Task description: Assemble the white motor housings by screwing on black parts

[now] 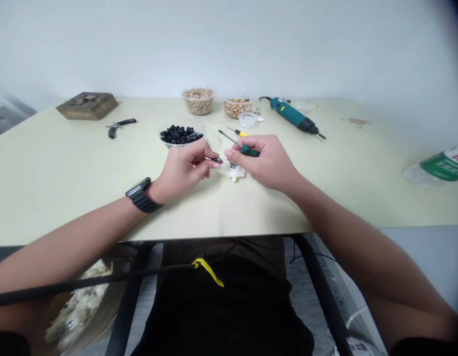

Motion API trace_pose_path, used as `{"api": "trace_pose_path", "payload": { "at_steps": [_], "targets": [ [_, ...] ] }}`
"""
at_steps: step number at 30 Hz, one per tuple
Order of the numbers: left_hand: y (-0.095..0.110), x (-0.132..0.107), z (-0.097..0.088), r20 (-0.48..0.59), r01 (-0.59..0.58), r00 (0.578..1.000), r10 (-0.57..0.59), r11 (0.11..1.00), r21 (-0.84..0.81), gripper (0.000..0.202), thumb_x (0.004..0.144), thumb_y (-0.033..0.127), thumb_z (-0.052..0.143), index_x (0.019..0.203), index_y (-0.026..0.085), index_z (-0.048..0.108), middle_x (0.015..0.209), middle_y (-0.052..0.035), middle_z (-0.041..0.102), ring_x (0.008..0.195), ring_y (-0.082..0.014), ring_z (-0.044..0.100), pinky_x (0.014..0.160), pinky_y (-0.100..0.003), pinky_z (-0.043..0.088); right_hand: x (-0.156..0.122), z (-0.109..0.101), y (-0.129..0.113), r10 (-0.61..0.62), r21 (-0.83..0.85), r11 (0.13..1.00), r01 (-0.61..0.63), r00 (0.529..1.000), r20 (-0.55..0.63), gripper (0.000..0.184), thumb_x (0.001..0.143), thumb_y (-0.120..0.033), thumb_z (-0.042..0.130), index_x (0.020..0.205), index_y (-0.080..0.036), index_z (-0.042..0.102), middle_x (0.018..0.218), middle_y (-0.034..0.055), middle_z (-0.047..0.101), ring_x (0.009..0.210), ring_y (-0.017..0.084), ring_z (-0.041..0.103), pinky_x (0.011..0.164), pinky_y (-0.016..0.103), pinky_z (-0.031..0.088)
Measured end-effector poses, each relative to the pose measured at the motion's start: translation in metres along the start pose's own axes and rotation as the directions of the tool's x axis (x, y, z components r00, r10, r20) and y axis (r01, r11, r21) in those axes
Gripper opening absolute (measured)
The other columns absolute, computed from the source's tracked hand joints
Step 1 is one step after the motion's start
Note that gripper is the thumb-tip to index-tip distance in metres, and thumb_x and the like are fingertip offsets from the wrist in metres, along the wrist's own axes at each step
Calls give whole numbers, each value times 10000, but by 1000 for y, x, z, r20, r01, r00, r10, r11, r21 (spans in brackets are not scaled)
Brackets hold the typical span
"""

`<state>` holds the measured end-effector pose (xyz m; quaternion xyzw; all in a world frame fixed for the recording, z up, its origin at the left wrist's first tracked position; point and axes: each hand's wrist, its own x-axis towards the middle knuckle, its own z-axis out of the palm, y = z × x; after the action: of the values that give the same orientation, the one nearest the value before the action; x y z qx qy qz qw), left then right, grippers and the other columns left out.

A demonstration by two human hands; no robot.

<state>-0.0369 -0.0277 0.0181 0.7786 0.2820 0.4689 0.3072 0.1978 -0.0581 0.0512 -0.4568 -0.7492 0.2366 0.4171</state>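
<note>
My left hand (184, 168) pinches a small dark piece (216, 159) between thumb and fingertips; its exact kind is too small to tell. My right hand (268, 162) grips a green-handled screwdriver (250, 151), with its thin shaft pointing up and left, away from the small piece. Just below my fingertips, a white plastic part (232, 173) with a dark centre lies on the table, partly hidden by my hands. A glass bowl of black beads (180, 135) stands just beyond my left hand.
On the pale table (214, 212) stand two bowls of tan granules (198, 101), a small clear cup (247, 119), a yellow-handled screwdriver (243, 133), a teal electric screwdriver (292, 113), black-handled pliers (119, 127), a wooden block (87, 106) and a plastic bottle (440, 165).
</note>
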Motion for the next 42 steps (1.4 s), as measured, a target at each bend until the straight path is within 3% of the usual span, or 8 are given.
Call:
{"api": "trace_pose_path", "payload": {
  "at_steps": [4, 9, 22, 28, 33, 35, 38, 42],
  "targets": [
    [4, -4, 0, 12, -53, 999, 52, 994, 93, 162, 983, 260, 815, 859, 208, 726, 777, -18, 790, 606, -148, 730, 589, -282, 563, 0, 4, -2, 11, 57, 998, -15, 997, 79, 498, 918, -676, 839, 851, -185, 790, 720, 3, 635, 691, 152, 497, 649, 323, 347],
    [4, -6, 2, 34, -29, 999, 26, 994, 101, 223, 1021, 335, 803, 867, 213, 698, 702, -9, 765, 547, -147, 693, 549, -284, 523, -2, 6, -2, -47, 48, 998, 42, 994, 98, 327, 932, -498, 841, 859, -183, 795, 751, 9, 672, 733, 159, 534, 689, 320, 380],
    [5, 3, 0, 224, 273, 950, -216, 925, -264, 517, 876, 605, 946, 827, 191, 641, 757, -52, 801, 425, -94, 594, 384, -224, 414, -8, 14, 7, -225, -115, 965, 237, 968, 107, 74, 940, -290, 683, 897, -235, 658, 735, -18, 656, 643, 150, 471, 671, 323, 371],
    [2, 9, -6, 362, 408, 888, -284, 850, -333, 512, 834, 557, 994, 795, 179, 652, 714, -56, 764, 459, -100, 602, 428, -235, 462, -11, 17, 13, -319, -285, 887, 364, 928, 194, 164, 882, -178, 620, 1030, -230, 668, 885, 33, 715, 785, 206, 606, 751, 330, 415],
    [0, 12, -11, 481, 553, 801, -357, 750, -363, 514, 810, 533, 1016, 754, 166, 661, 693, -31, 706, 457, -41, 453, 392, -199, 304, -13, 19, 10, -332, -267, 890, 370, 926, 179, 172, 921, -182, 623, 1076, -236, 676, 887, 28, 701, 786, 203, 607, 762, 336, 418],
    [-3, 13, -11, 435, 542, 822, -369, 744, -392, 506, 804, 516, 1022, 770, 171, 653, 712, -30, 715, 462, -41, 449, 392, -200, 293, -11, 15, 7, -246, -201, 944, 262, 964, 100, 85, 967, -270, 673, 1047, -245, 660, 837, 3, 671, 743, 185, 573, 747, 333, 419],
    [-8, 13, -12, 263, 418, 905, -333, 810, -412, 479, 806, 463, 1025, 822, 185, 636, 768, -43, 767, 468, -56, 507, 407, -214, 361, -5, 5, 5, -106, -95, 990, 106, 994, 2, 238, 981, -419, 749, 912, -243, 604, 802, -1, 632, 756, 181, 551, 743, 340, 423],
    [-13, 13, -14, 132, 312, 950, -284, 880, -357, 466, 815, 371, 1018, 856, 200, 587, 811, -52, 813, 465, -74, 574, 421, -226, 424, 2, -11, 8, -22, -3, 1000, 22, 998, 63, 365, 1037, -505, 713, 822, -233, 599, 761, 3, 597, 749, 174, 520, 713, 341, 399]
  ]
}}
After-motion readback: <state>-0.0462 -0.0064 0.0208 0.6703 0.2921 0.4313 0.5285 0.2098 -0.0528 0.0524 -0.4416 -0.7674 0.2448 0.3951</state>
